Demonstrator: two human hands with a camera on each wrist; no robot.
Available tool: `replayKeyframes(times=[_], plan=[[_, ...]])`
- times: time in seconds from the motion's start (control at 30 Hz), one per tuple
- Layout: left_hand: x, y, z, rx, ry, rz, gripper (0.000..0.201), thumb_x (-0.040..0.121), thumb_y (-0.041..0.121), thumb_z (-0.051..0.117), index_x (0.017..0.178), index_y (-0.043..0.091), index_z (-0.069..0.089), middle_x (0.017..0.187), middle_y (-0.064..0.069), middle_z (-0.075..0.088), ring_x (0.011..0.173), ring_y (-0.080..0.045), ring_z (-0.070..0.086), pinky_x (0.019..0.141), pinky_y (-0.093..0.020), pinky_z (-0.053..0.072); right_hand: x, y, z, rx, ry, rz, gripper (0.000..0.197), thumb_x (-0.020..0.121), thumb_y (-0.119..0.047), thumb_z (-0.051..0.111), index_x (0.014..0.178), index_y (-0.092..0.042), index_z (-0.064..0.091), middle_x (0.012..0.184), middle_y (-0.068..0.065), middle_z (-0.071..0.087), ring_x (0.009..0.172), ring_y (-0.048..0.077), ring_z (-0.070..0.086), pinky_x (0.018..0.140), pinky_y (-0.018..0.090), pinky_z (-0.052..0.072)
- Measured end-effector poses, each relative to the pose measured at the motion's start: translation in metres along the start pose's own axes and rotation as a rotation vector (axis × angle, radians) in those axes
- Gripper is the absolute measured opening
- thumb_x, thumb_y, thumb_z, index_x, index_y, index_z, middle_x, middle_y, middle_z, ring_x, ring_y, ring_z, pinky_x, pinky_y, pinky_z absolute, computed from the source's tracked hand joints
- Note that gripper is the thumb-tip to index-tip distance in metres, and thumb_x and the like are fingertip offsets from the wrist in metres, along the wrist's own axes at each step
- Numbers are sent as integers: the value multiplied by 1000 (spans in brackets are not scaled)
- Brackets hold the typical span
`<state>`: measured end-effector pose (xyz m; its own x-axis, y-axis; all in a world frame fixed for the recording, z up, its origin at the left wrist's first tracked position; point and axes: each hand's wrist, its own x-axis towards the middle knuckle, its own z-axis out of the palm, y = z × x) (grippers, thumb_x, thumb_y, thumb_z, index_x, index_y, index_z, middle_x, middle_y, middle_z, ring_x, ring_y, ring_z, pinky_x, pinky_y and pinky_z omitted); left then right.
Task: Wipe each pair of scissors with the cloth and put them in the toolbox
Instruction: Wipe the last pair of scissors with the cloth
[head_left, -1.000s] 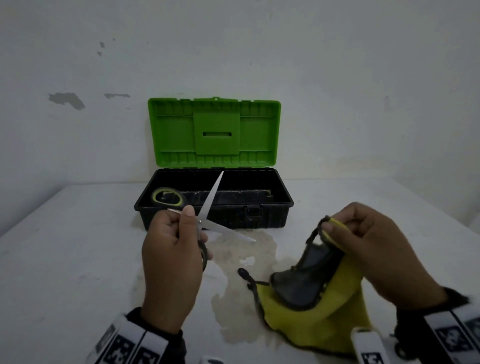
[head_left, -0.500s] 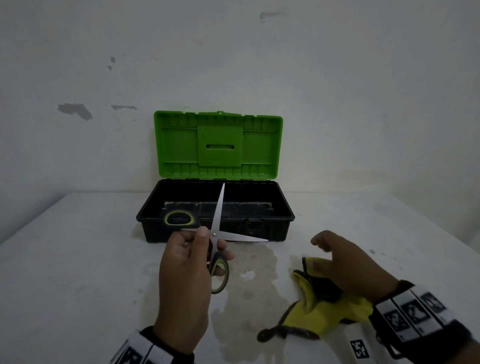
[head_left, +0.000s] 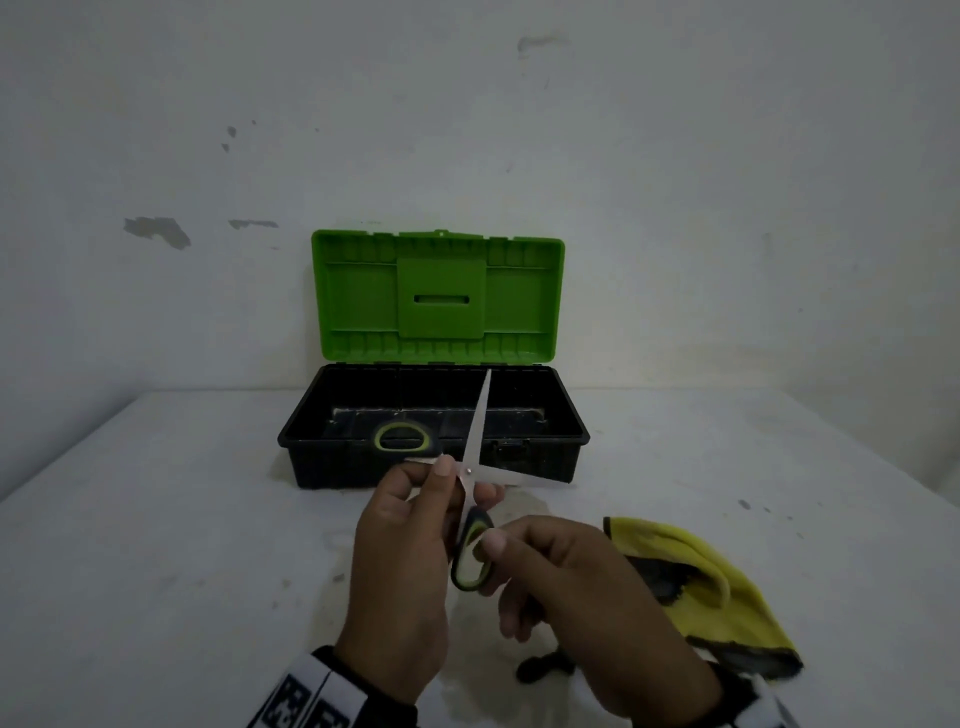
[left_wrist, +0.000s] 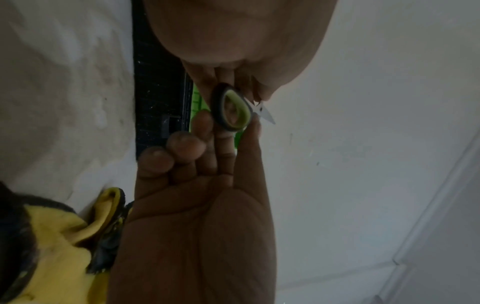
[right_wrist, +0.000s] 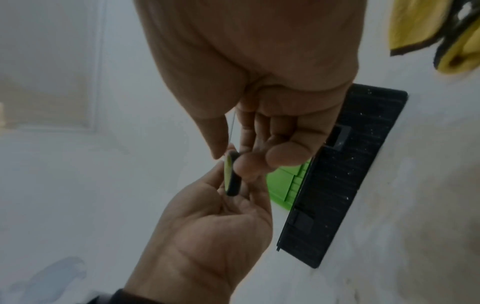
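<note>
Curled fingers (head_left: 441, 483) of both hands grip scissors (head_left: 475, 467).

A: Toolbox (head_left: 434, 457)?
B: Black base, bright green lid (head_left: 439, 296).

A: Scissors (head_left: 470, 525)?
B: Silver blades; black handle loops lined in yellow-green.

A: Cloth (head_left: 711, 582)?
B: Yellow with a dark grey patch and dark edging.

A: Worktop (head_left: 156, 545)?
B: White, with a pale brownish stain near the toolbox.

A: Wall (head_left: 675, 182)?
B: Off-white, with grey chipped patches at far left.

A: Wristbands (head_left: 311, 701)?
B: White, with black square marker patterns.
</note>
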<state>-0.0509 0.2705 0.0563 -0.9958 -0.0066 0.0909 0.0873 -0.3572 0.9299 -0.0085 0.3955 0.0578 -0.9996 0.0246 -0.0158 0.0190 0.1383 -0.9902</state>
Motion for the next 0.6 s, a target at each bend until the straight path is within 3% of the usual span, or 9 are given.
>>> replayKeyframes(times=[0.07,0.17,0.23,0.33,0.5,0.6], plan=[[1,0,-6,-9,-26,-43,25,99,27,48,100,6,60,88,-13,75,85,-27,73,68,-38,56,0,4,4,29,7,2,21,92,-29,69,82,-11,76,68,5,73,55,20,61,56,30,49],[4,0,-17,26,-55,-91,24,97,26,53,102,4,63,89,-14,75,90,-27,73,82,-44,56,-1,7,3,-12,-7,-3,20,92,-28,70,82,-12,77,64,9,72,57,22,61,59,31,51],[8,-1,-26,96,-31,-74,21,92,26,61,104,9,67,90,-5,75,91,-22,71,83,-40,56,-2,6,-3,-60,-7,-11,21,92,-27,69,82,-12,78,66,11,73,58,21,63,59,31,54],[14,6,-41,214,6,4,24,87,27,68,109,22,63,83,6,73,83,-13,68,70,-32,53,-2,3,-18,-76,20,-25,21,92,-23,70,78,-9,77,64,15,72,56,23,63,59,31,55],[16,22,-53,433,-216,96,16,95,19,57,104,25,70,77,-4,71,69,-14,63,57,-28,50,1,0,-37,-149,-21,-44,21,92,-22,69,74,-13,76,60,11,69,57,24,63,58,32,53],[14,21,-53,478,-212,137,17,94,18,59,101,26,73,78,-4,73,66,-13,64,55,-25,51,5,1,-41,-57,17,-32,20,93,-14,67,78,-4,73,58,13,65,53,23,59,52,29,51]])
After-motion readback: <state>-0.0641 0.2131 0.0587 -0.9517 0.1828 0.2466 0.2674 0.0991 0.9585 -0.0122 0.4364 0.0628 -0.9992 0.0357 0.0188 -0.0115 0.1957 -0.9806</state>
